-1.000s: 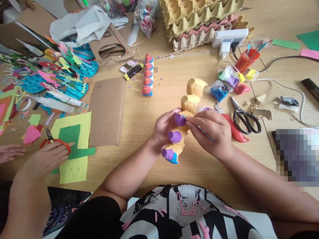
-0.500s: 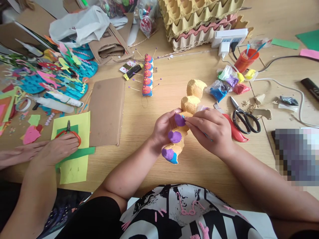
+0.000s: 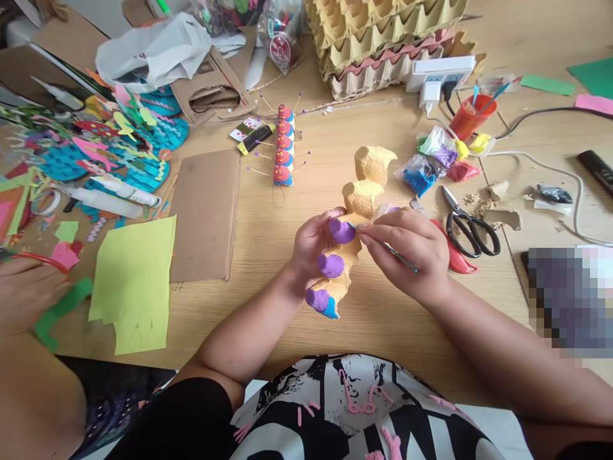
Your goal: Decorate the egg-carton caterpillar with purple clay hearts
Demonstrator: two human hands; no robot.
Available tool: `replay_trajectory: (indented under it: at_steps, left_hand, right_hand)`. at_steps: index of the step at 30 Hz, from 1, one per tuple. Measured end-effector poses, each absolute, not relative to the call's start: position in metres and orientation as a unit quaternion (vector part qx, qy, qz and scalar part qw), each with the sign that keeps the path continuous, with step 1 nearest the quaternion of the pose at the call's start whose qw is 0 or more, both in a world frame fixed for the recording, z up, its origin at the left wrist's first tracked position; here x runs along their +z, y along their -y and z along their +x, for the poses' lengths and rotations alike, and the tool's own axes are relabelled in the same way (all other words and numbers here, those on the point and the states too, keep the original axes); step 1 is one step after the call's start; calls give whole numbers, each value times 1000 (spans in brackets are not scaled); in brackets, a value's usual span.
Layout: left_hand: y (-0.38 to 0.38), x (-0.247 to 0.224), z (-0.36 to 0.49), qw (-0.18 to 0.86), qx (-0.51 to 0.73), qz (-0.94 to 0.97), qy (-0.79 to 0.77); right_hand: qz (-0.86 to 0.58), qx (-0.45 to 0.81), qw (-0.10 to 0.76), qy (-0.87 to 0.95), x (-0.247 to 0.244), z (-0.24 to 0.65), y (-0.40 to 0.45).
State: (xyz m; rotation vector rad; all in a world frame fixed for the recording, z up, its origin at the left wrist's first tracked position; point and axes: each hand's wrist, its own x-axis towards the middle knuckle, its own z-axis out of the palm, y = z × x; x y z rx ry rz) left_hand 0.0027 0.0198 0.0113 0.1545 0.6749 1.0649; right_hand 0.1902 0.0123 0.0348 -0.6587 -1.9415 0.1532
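My left hand [image 3: 310, 248] is closed around the side of a yellow egg-carton strip [image 3: 364, 198], held slantwise above the table. Purple clay [image 3: 330, 265] covers the tops of three of its bumps, and a patch of blue clay [image 3: 331, 309] sits at the near end. The two far bumps are bare yellow. Between thumb and fingers, my right hand [image 3: 407, 246] pinches a thin blue modelling tool [image 3: 400, 257], its tip against the upper purple bump. A small clear wrapper with something purple shows behind the right fingers.
Scissors [image 3: 472, 225] and clay packets [image 3: 424, 172] lie to the right, with an orange cup [image 3: 473, 116] behind. A finished carton caterpillar [image 3: 284, 150] stands ahead. A co-worker's hand [image 3: 31, 291] holds red-handled scissors at left, near yellow paper [image 3: 134, 281] and cardboard [image 3: 205, 211].
The carton strip has shifted slightly left and tilted, and more of the blue tool shows below my right hand. The co-worker's hands moved left off the yellow paper with the scissors and green piece.
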Motion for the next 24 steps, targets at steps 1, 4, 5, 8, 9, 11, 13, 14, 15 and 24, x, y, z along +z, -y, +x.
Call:
replay_trajectory:
  at_steps: [1,4,5,8,9,11,13,14,15,24]
  left_hand:
    - [-19,14,3,805,500,62,-313]
    - [-19,25,6,809,492,36,-319]
    - [-19,28,7,809,492,32,-320]
    - [-20,28,7,810,491,29,-320]
    - [-21,27,6,810,492,31,-319]
    - [-21,24,5,810,493,37,-316]
    - [-22,21,4,809,495,43,-313]
    - [-22,21,4,809,496,43,-311]
    - [-22,21,4,809,497,41,-310]
    - [-23,24,7,814,493,33,-304]
  right_hand:
    - [-269,48,509,816,35,191,-13]
    - [-254,-1,488,835,34,193,-16]
    - [-249,-12,483,839,33,193,-17]
    - [-238,-15,490,838,29,193,-21]
    - [-239,-4,496,835,28,193,-21]
    - [-253,28,507,823,27,192,-21]
    - [-275,52,515,810,27,192,-19]
    - [-281,53,518,806,28,192,-18]
    - [-282,47,518,806,29,193,-17]
    - [-249,-65,466,847,26,190,-14]
